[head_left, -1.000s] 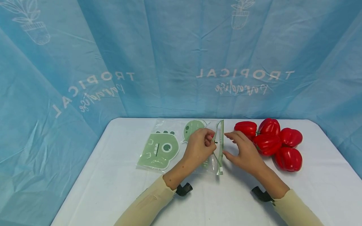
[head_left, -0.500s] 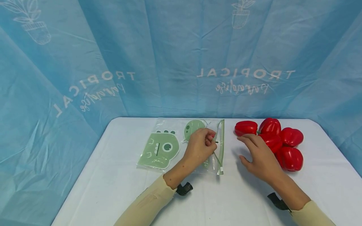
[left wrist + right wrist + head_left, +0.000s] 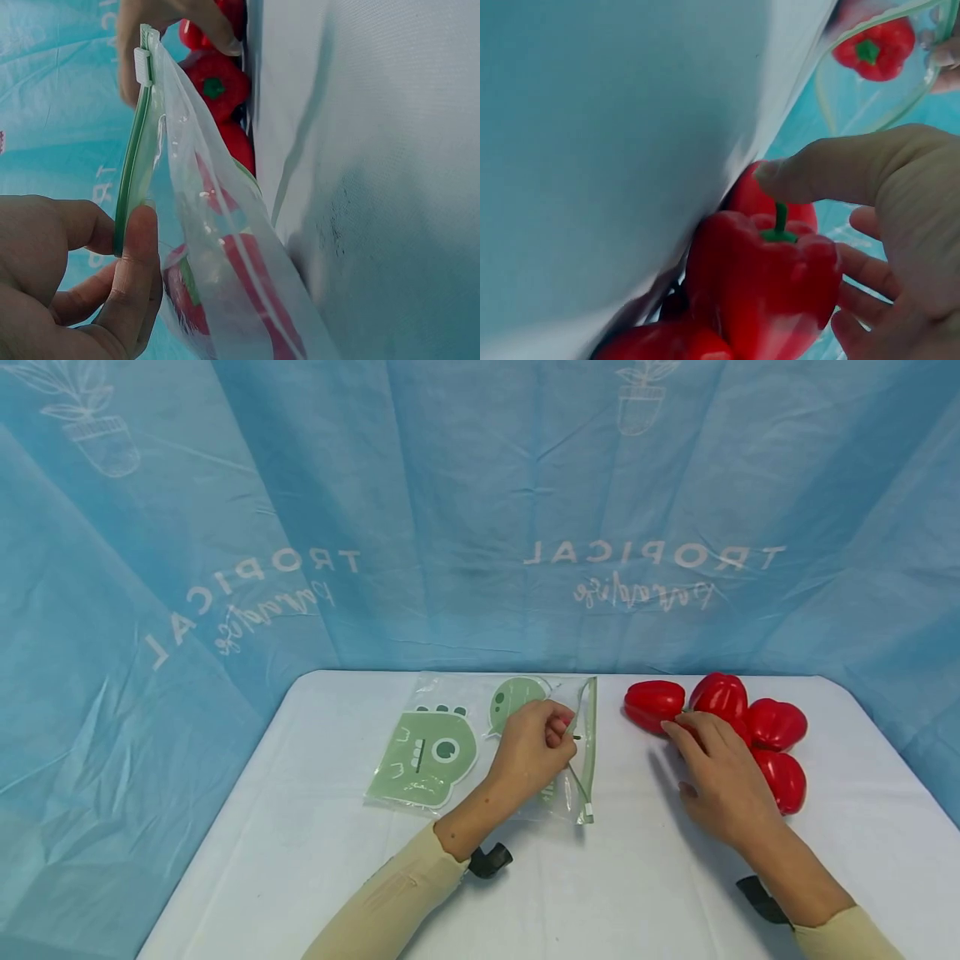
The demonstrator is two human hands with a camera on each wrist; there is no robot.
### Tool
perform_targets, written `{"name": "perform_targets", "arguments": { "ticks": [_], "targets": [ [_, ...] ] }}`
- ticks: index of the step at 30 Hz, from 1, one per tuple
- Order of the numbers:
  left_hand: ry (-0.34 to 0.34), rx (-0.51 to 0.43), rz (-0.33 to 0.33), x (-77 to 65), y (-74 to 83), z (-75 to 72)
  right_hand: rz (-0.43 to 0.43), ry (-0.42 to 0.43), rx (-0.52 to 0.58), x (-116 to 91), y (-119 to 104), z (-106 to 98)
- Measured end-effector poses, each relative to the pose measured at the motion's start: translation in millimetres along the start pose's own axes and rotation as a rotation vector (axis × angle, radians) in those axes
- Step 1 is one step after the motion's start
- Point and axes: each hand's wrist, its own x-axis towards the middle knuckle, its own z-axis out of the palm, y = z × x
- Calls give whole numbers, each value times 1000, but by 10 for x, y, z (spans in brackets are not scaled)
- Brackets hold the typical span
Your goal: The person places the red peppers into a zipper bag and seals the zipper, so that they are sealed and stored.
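Observation:
My left hand point(image 3: 528, 747) pinches the green zip edge of a clear zip bag point(image 3: 431, 768) printed with green monsters, holding its mouth apart. The white slider point(image 3: 142, 66) sits at the near end of the zip. Through the plastic in the left wrist view, red bell peppers point(image 3: 187, 296) show. Inside the bag's mouth, the right wrist view shows a red pepper point(image 3: 877, 49) with a green stem. My right hand point(image 3: 731, 781) reaches over the pile of bell peppers, thumb and fingers spread around one bell pepper point(image 3: 765, 277), its thumb near the stem.
Other red bell peppers, such as the one at the left point(image 3: 651, 703) and the one at the right point(image 3: 777, 724), lie together on the right of the white table point(image 3: 300, 860). A blue curtain point(image 3: 465, 527) hangs right behind the table's back edge.
My right hand has moved away from the bag's mouth, rightward to the bell peppers. My left hand stays at the zip edge, and the bag lies as before.

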Motion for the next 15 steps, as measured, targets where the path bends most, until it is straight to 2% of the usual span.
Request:
{"name": "perform_targets", "arguments": {
  "ticks": [6,15],
  "targets": [
    [7,1,-5,-4,2,0,16,4,-57,-13,69,4],
    [10,7,-8,-1,0,-6,18,49,-75,-31,159,23]
  ]
}}
